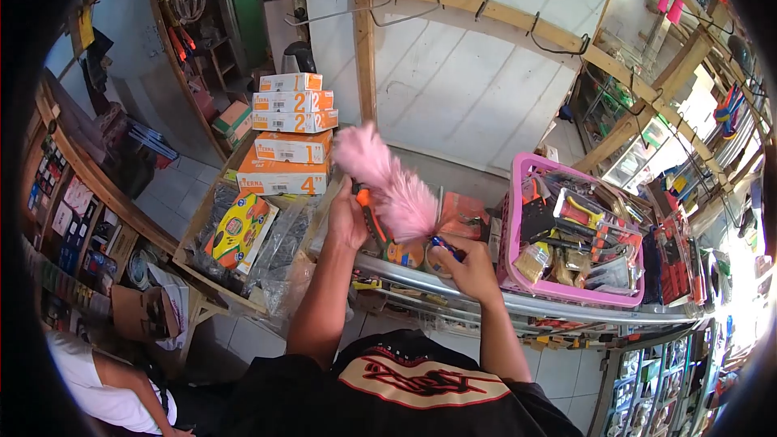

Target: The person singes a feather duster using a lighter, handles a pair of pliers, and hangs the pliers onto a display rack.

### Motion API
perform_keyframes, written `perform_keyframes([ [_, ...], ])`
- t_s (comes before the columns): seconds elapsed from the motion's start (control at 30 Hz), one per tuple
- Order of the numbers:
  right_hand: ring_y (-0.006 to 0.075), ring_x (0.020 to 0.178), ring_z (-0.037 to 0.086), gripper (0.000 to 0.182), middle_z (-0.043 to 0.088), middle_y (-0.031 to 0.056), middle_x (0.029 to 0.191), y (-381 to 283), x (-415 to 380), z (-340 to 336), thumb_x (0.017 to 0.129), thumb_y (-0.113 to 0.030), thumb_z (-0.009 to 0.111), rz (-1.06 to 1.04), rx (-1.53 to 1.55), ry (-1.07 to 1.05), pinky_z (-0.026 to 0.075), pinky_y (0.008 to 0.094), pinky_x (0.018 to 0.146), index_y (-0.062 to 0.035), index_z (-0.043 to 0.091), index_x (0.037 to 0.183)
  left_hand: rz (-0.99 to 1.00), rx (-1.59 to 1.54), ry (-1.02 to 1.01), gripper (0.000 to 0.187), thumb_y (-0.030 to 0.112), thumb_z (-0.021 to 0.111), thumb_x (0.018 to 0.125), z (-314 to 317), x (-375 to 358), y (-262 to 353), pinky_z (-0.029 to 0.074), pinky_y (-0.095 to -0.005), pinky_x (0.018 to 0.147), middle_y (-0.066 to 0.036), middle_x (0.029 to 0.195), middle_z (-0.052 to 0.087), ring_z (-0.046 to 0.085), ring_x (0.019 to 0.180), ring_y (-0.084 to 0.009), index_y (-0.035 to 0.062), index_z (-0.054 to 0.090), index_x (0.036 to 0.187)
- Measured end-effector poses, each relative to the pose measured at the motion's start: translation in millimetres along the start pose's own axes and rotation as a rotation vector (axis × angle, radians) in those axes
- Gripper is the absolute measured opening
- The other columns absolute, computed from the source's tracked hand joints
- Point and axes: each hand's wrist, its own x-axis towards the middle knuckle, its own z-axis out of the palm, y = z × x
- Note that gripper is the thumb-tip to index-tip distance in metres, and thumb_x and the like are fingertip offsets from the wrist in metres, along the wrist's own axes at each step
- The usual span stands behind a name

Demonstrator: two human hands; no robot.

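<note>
My right hand [471,269] is closed round the blue handle of a pink feather duster [396,194]. The duster slants up and to the left across the front of me, its fluffy head reaching over toward the stacked boxes. My left hand [348,220] is raised beside the duster, fingers curled on a tool with orange-and-black handles [372,217]. The duster's fibres touch or cover part of that tool, so its exact kind is hidden. Below the duster, round orange-labelled items [405,254] lie on the glass counter.
Orange-and-white boxes [291,150] are stacked at the left, behind a wooden tray [190,235] of plastic-wrapped goods. A pink basket [511,218] of brushes and tools stands at right. Metal hooks [558,44] project from a wooden rail. A person in white [113,384] is at lower left.
</note>
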Motion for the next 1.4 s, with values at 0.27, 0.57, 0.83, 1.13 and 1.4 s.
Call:
perform_keyframes([
  [0.27,0.0004,0.063,0.045,0.023,0.06,-0.0075,0.078,27,-4,0,0.106,-0.013,0.071,0.087,0.217,0.166,0.034,0.0227,0.054,0.0019,0.076,0.123,-0.317,-0.755,-0.343,0.056,0.059,0.07,0.101,-106,64,-22,0.069,-0.0427,0.083,-0.02,0.119,0.071,0.078,0.097,-0.023,0.0038,0.062,0.11],
  [0.57,0.0074,0.069,0.055,0.025,0.069,0.0001,0.082,9,-25,-1,0.103,-0.016,0.075,-0.004,0.151,-0.016,0.047,0.0279,0.064,0.005,0.075,0.117,0.032,-0.216,-0.373,0.061,0.052,0.04,0.116,-36,25,-12,0.053,-0.0533,0.112,-0.014,0.144,0.065,0.063,0.134,-0.0307,0.0067,0.048,0.155],
  [0.83,0.0156,0.083,0.07,0.029,0.079,0.0208,0.096,-2,-29,-8,0.098,-0.017,0.079,0.014,-0.1,-0.117,0.056,0.0351,0.08,0.0039,0.077,0.118,-0.312,-0.398,-0.823,0.076,0.065,0.041,0.112,-76,72,-50,0.051,-0.0509,0.111,-0.018,0.15,0.057,0.057,0.137,-0.0324,0.008,0.04,0.163],
  [1.13,0.0178,0.079,0.065,0.031,0.077,0.0171,0.095,5,-44,-7,0.1,-0.022,0.076,0.162,-0.085,-0.026,0.054,0.0352,0.078,0.0006,0.077,0.121,-0.048,-0.197,-0.306,0.073,0.065,0.036,0.112,-28,31,-24,0.056,-0.053,0.104,-0.017,0.138,0.067,0.067,0.12,-0.0322,0.0071,0.049,0.156],
  [1.4,0.0118,0.076,0.058,0.028,0.071,0.0164,0.082,-7,-41,7,0.1,-0.02,0.078,0.054,-0.13,0.056,0.051,0.035,0.072,0.0037,0.077,0.116,0.031,-0.161,-0.235,0.086,0.073,0.039,0.108,-21,20,-17,0.033,-0.0582,0.127,-0.012,0.164,0.047,0.048,0.148,-0.0341,0.0132,0.029,0.17],
])
